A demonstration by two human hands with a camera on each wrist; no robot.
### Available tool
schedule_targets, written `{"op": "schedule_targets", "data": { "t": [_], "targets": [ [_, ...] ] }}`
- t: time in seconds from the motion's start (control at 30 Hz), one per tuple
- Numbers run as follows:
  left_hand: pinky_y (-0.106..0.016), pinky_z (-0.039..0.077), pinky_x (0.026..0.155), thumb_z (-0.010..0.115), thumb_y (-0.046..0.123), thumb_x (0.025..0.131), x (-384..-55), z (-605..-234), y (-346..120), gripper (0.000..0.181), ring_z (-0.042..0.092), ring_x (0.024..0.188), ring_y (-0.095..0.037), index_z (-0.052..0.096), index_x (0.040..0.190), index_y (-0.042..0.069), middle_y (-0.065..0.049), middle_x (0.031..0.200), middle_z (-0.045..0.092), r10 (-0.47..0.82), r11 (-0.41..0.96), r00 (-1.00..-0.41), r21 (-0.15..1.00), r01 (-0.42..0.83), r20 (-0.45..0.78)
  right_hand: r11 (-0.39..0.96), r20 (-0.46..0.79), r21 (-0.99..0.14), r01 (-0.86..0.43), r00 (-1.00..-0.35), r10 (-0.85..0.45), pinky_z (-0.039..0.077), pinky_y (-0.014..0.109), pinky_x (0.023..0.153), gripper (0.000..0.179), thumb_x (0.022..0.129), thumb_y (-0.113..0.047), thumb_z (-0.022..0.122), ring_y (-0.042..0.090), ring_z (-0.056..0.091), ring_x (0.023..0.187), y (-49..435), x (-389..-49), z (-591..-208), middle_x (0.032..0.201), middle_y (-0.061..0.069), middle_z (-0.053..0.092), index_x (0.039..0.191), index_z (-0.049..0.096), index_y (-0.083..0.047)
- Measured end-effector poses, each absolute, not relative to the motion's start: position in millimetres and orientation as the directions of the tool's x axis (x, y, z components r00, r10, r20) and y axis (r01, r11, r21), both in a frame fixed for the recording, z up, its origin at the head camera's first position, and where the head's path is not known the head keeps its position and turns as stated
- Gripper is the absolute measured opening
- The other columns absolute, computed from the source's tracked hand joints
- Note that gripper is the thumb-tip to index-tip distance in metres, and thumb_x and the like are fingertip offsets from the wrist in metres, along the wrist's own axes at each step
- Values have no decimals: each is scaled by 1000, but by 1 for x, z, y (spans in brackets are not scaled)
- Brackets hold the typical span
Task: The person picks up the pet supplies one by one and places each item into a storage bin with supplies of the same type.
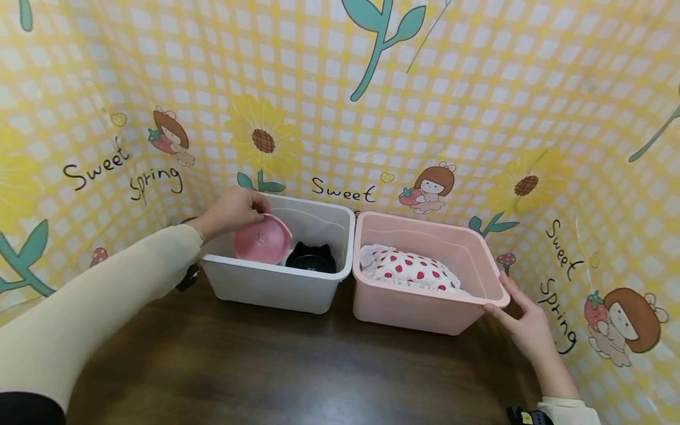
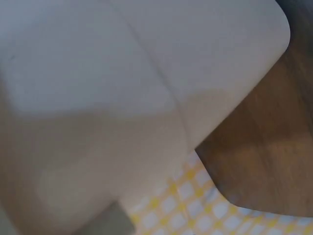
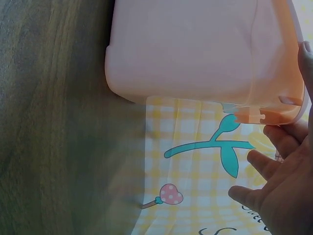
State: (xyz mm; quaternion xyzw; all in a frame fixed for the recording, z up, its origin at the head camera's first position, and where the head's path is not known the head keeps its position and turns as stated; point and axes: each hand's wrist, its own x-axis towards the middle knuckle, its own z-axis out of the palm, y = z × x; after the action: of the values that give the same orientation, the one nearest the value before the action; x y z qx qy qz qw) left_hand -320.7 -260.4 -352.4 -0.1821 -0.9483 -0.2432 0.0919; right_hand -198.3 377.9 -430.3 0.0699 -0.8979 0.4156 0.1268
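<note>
My left hand (image 1: 236, 209) reaches over the left side of a white bin (image 1: 271, 290) and pinches a pink dish (image 1: 262, 241) by its upper edge. The dish, with a small paw print, is tilted inside the bin. Beside it lies a black cat-eared dish (image 1: 311, 260). My right hand (image 1: 528, 327) holds the front right corner of a pink bin (image 1: 409, 313), thumb and forefinger on either side of its rim. In the right wrist view its other fingers (image 3: 261, 166) spread below the corner. The left wrist view shows the white bin's outer wall (image 2: 98, 63), not the hand.
A white cloth item with red strawberry-like spots (image 1: 411, 267) lies in the pink bin. Both bins stand side by side on a dark wooden table (image 1: 297, 366). Yellow checked cloth (image 1: 329, 118) rises behind them and on both sides.
</note>
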Motion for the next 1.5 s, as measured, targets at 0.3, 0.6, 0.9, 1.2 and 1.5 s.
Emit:
{"op": "schedule_targets", "data": {
  "t": [0.3, 0.6, 0.9, 1.2, 1.5],
  "targets": [
    [-35, 52, 69, 81, 11, 85, -332, -369, -258, 13, 65, 75, -12, 79, 79, 22, 8, 78, 73, 293, 855, -916, 353, 380, 276, 642, 267, -739, -204, -964, 2, 18, 68, 118, 75, 95, -30, 76, 38, 24, 153, 379, -198, -427, 165, -2, 30, 157, 36, -38],
    [-34, 51, 68, 81, 9, 81, -338, -377, -257, 14, 62, 71, -11, 78, 75, 22, 10, 74, 72, 301, 870, -914, 315, 380, 270, 651, 291, -726, -220, -957, 1, 19, 67, 119, 75, 94, -28, 76, 34, 25, 153, 383, -196, -427, 165, 1, 31, 157, 37, -38],
    [-36, 51, 68, 73, 0, 85, -334, -382, -264, 5, 62, 74, -21, 77, 87, 2, -9, 83, 73, 281, 823, -948, 471, 318, 149, 655, 295, -722, -223, -956, -1, 22, 68, 117, 75, 93, -30, 78, 37, 27, 152, 379, -204, -429, 165, 1, 33, 156, 38, -38],
    [-47, 53, 78, 72, 4, 84, -337, -391, -275, 11, 64, 81, -28, 74, 93, -2, -14, 88, 73, 248, 857, -954, 422, 296, 166, 648, 298, -723, -241, -954, -21, 21, 71, 116, 75, 94, -28, 77, 36, 25, 153, 379, -204, -433, 165, 7, 32, 158, 38, -28],
    [-51, 53, 94, 75, 17, 94, -317, -365, -276, 33, 67, 108, -34, 69, 121, -3, -21, 115, 72, 250, 766, -960, 581, 276, 126, 629, 270, -746, -216, -963, -10, 17, 71, 117, 75, 94, -29, 76, 40, 22, 153, 381, -204, -434, 166, 0, 30, 158, 37, -32]
  ]
}}
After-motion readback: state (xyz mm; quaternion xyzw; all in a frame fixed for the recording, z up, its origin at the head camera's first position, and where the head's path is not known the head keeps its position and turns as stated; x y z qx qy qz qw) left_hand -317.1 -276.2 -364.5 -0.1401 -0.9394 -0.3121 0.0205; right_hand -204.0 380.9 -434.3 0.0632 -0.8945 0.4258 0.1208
